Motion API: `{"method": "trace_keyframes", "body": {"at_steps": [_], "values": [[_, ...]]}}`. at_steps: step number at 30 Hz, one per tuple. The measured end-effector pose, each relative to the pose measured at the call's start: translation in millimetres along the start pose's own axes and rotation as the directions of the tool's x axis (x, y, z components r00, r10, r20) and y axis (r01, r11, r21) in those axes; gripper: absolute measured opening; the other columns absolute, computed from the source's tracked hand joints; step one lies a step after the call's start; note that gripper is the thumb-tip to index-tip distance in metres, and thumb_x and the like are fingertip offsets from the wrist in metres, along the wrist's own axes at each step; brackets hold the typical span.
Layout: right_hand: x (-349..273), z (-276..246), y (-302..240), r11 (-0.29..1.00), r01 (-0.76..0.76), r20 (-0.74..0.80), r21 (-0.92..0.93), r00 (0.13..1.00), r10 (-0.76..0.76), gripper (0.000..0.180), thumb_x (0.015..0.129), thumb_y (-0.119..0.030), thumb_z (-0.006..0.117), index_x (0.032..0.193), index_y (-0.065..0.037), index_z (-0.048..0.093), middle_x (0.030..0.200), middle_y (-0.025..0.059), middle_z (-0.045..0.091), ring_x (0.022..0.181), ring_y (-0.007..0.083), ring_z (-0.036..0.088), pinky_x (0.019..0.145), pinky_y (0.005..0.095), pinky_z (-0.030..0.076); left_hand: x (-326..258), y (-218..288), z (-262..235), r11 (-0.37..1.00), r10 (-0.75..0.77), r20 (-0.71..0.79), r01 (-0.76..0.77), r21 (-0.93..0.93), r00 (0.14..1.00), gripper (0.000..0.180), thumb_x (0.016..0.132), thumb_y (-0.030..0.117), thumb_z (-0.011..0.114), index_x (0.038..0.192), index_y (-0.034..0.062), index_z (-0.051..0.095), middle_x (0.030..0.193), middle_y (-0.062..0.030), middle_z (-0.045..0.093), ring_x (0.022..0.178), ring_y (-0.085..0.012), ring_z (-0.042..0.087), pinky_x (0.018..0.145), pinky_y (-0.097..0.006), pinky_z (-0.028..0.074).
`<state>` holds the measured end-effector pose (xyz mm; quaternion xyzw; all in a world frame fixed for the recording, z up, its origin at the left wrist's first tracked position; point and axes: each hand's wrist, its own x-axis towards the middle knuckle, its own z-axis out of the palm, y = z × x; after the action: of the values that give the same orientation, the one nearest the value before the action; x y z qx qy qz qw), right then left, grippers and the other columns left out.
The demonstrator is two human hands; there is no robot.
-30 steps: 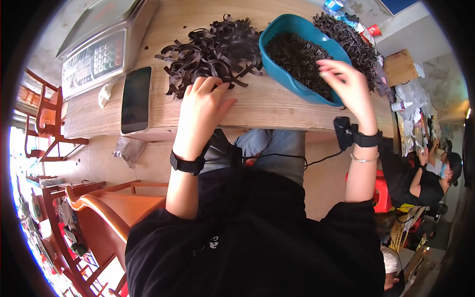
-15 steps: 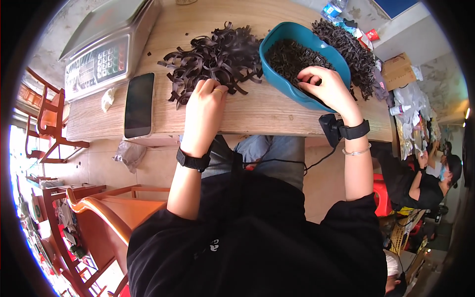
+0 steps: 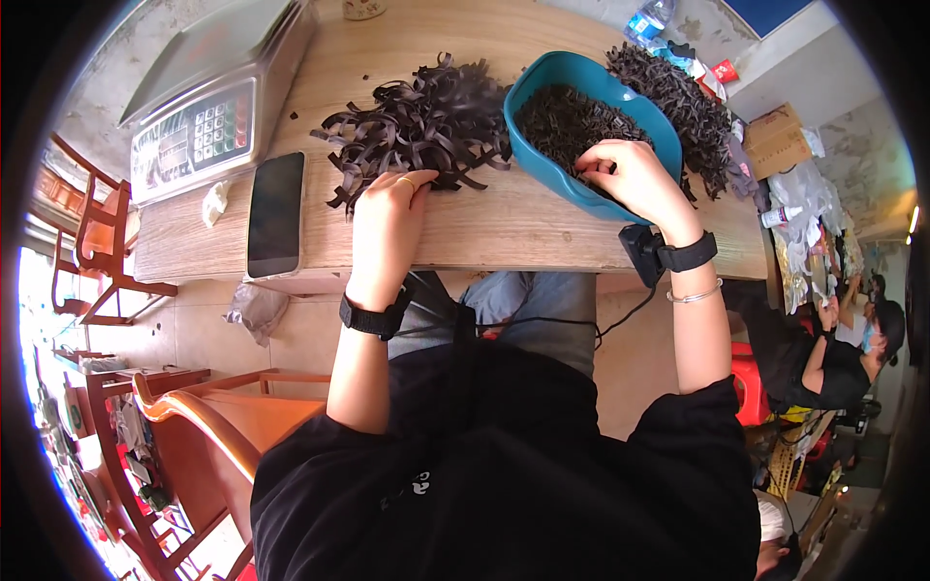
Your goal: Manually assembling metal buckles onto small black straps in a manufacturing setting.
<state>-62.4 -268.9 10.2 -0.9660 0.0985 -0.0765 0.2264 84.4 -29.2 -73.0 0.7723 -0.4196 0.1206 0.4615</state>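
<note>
My left hand (image 3: 387, 221) is at the near edge of a loose pile of dark brown, ribbon-like strips (image 3: 426, 111). Its fingers are bent and pressed together, and whatever they pinch is hidden. To the right stands a teal plastic tub (image 3: 549, 176), holding many short dark pieces (image 3: 572, 116). Over the tub's near rim reaches my right hand (image 3: 635, 184), its thumb and fingers curled closed down at the pieces. I cannot make out what is between those fingertips. Another heap of short dark pieces (image 3: 690, 121) lies beyond the tub on the right.
A black phone (image 3: 275, 215) and a crumpled white tissue (image 3: 214, 203) lie left of my left hand, beside a weighing scale (image 3: 199, 136). A water bottle (image 3: 649, 21) stands at the back right. A black cable (image 3: 620, 321) hangs below the table's front edge.
My left hand has drawn slightly left and toward me, its fingers turning more to the right. My right hand stays in the tub with little movement. The whole view has shifted a little.
</note>
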Motion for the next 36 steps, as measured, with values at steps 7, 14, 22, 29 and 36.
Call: {"method": "trace_keyframes", "body": {"at_steps": [7, 14, 22, 29, 36], "values": [[-3, -3, -1, 0.991, -0.133, 0.024, -0.012, 0.991, 0.133, 0.012, 0.074, -0.001, 0.065, 0.085, 0.003, 0.065, 0.074, 0.0142, 0.064, 0.064, 0.0205, 0.062, 0.062, 0.0298, 0.048, 11, 9, -5, 0.953, 0.285, -0.234, -0.248, 0.174, 0.929, 0.014, 0.076, -0.001, 0.061, 0.089, 0.0046, 0.062, 0.080, -0.0062, 0.064, 0.081, -0.0238, 0.060, 0.077, -0.038, 0.046], [-1, -3, -5, 0.997, -0.073, -0.022, -0.025, 0.997, 0.072, 0.012, 0.076, -0.005, 0.067, 0.087, 0.000, 0.066, 0.074, 0.0121, 0.066, 0.064, 0.0150, 0.062, 0.061, 0.0272, 0.048, 4, 15, -7, 0.989, 0.084, -0.197, -0.105, -0.102, 0.977, 0.029, 0.081, -0.010, 0.050, 0.106, 0.0037, 0.053, 0.086, -0.0114, 0.058, 0.080, -0.0249, 0.058, 0.074, -0.033, 0.047], [-5, -7, 3, 0.897, -0.171, -0.110, 0.409, 0.966, 0.234, 0.012, 0.084, -0.009, 0.064, 0.091, 0.001, 0.066, 0.078, 0.0028, 0.067, 0.069, 0.0076, 0.061, 0.061, 0.0190, 0.047, 5, 35, -13, 0.975, 0.061, -0.193, -0.099, -0.197, 0.979, 0.036, 0.084, -0.008, 0.053, 0.117, 0.0061, 0.053, 0.095, -0.0088, 0.062, 0.083, -0.0159, 0.060, 0.075, -0.027, 0.047], [-10, -13, -1, 0.782, -0.083, -0.163, 0.617, 0.959, 0.230, 0.010, 0.085, -0.007, 0.062, 0.092, 0.000, 0.062, 0.089, 0.0088, 0.067, 0.078, 0.0123, 0.064, 0.064, 0.0231, 0.051, 0, 45, -17, 0.966, 0.135, -0.205, -0.175, -0.190, 0.969, 0.026, 0.076, -0.008, 0.064, 0.100, 0.0030, 0.063, 0.087, -0.0086, 0.068, 0.079, -0.0174, 0.065, 0.072, -0.025, 0.050], [-36, -7, -63, 0.647, 0.110, -0.131, 0.755, 0.991, -0.016, 0.011, 0.088, -0.001, 0.055, 0.084, -0.003, 0.045, 0.094, 0.0176, 0.064, 0.084, 0.0185, 0.063, 0.071, 0.0288, 0.052, -4, 63, -27, 0.892, 0.292, -0.232, -0.352, -0.283, 0.928, 0.025, 0.065, -0.007, 0.066, 0.087, 0.0048, 0.063, 0.085, -0.0065, 0.063, 0.076, -0.0232, 0.060, 0.068, -0.031, 0.048]]}}
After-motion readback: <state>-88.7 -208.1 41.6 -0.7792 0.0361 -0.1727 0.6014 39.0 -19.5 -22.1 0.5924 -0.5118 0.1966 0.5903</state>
